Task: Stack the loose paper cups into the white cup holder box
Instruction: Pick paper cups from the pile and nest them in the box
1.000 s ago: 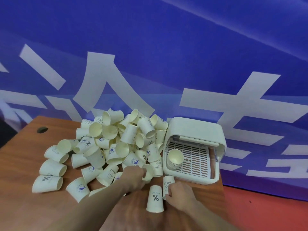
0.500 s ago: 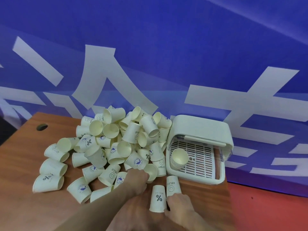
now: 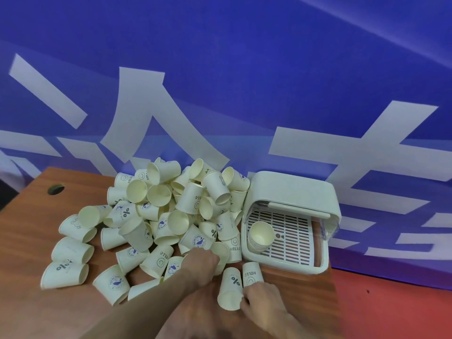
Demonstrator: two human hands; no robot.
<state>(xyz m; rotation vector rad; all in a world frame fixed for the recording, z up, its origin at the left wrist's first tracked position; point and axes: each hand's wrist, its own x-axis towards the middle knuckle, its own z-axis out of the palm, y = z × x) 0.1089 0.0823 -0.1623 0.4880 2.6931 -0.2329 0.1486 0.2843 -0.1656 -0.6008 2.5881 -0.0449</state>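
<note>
A big pile of loose cream paper cups (image 3: 171,216) covers the middle of the wooden table (image 3: 29,231). The white cup holder box (image 3: 291,192) stands at the right with its lid up and a short stack of cups (image 3: 260,234) on its slotted tray. My left hand (image 3: 201,263) grips a cup lying on its side (image 3: 221,252) at the pile's near edge. My right hand (image 3: 263,302) holds an upside-down "HELLO" cup (image 3: 252,274), with its fingers also against an upside-down "%" cup (image 3: 231,289). Both stand just in front of the box.
A blue banner with large white characters (image 3: 220,81) hangs right behind the table. A round cable hole (image 3: 55,189) sits at the table's far left. Red floor (image 3: 391,311) shows past the table's right edge. Several cups lie scattered on the left side.
My left hand has stayed on the cup at the pile's edge. My right hand has slid nearer with the "HELLO" cup, and both upside-down cups now stand a little closer to me.
</note>
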